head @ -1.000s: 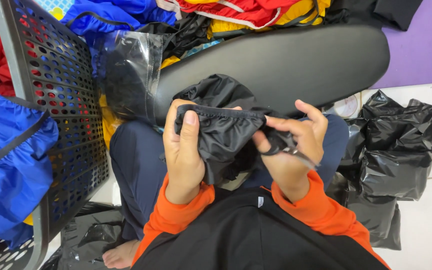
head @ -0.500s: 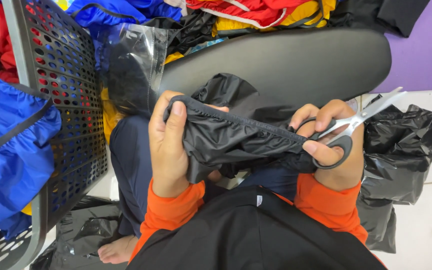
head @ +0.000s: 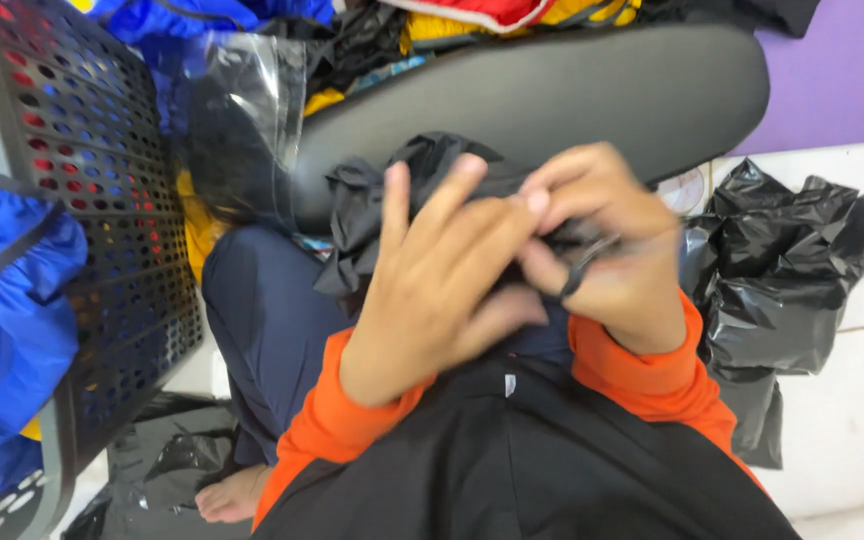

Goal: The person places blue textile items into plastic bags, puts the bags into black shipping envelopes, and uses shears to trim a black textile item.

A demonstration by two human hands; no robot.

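At the centre of the frame, the left hand [head: 442, 290] and right hand [head: 607, 250] are both pinching a crumpled black fabric piece [head: 392, 200], fingers clamped on it, while the right hand's fingers are also gripping black-handled scissors [head: 587, 265]. At the left edge, a dark perforated plastic basket [head: 82, 200] is holding blue fabric [head: 2, 320], and a crumpled black plastic bag [head: 782, 270] is lying on the tiled floor at right.

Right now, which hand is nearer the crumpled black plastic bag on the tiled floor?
Right. The right hand, holding scissors, is just beside the black plastic bag. The left hand is farther away, on the far side of the right hand, gripping the black fabric.
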